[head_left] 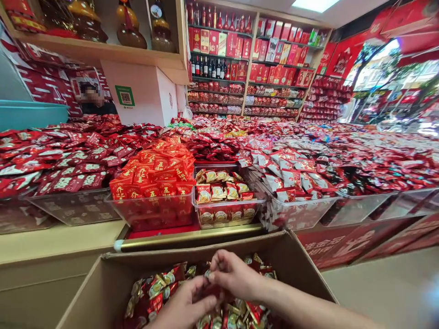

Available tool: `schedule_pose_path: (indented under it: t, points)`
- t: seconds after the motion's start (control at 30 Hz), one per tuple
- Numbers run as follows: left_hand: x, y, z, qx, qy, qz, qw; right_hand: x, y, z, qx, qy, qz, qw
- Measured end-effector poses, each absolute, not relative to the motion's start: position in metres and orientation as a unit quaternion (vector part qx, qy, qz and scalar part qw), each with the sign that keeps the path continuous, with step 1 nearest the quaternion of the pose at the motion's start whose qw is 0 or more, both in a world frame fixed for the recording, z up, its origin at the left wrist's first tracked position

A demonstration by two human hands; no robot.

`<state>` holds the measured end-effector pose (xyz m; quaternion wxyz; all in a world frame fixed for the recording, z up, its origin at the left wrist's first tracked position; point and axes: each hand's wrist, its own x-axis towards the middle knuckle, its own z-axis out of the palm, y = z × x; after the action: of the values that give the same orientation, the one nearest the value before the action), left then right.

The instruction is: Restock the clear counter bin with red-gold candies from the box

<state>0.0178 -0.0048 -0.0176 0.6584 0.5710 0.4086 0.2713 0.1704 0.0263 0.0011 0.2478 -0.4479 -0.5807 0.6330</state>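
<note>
An open cardboard box (113, 274) holds many red and gold wrapped candies (161, 283). Above its middle, my left hand (188, 301) and my right hand (236, 276) meet, almost touching. Bent fingers and thumb of my right hand pinch the edge of a small wrapped candy, mostly hidden by the hands. My left hand curls round the same spot from below, thumb toward the right. Just behind the box stands a clear plastic bin (226, 214) with similar red and gold candies stacked in neat rows.
Other clear bins line the counter: orange-red packets (157, 173) left, white and red packets (291, 173) right. A gold-edged ledge (188, 240) runs behind the box. Shelves of bottles and red gift boxes (219, 43) stand farther back. Another person (98, 103) is at the back left.
</note>
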Motion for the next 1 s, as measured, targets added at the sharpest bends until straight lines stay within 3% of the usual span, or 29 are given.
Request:
schedule_pose_path:
  t: [0.17,0.57,0.63,0.8,1.0]
  points:
    - [0.017,-0.006,0.003,0.512,0.483,0.295,0.647,0.177,0.02,0.008,-0.415,-0.517,0.688,0.295]
    - [0.013,-0.002,0.021,0.449,0.508,0.375,0.633,0.17,0.017,0.01,-0.407,-0.51,0.709,0.266]
    - [0.014,-0.002,0.024,0.432,0.509,0.373,0.645,0.172,0.015,0.012,-0.42,-0.591,0.627,0.284]
    - [0.016,-0.005,0.024,0.344,0.498,0.334,0.722,0.178,0.012,0.012,-0.344,-0.872,0.192,0.292]
    - [0.01,-0.007,0.04,0.307,0.43,0.368,0.765,0.182,0.008,0.031,-0.23,-0.919,0.071,0.312]
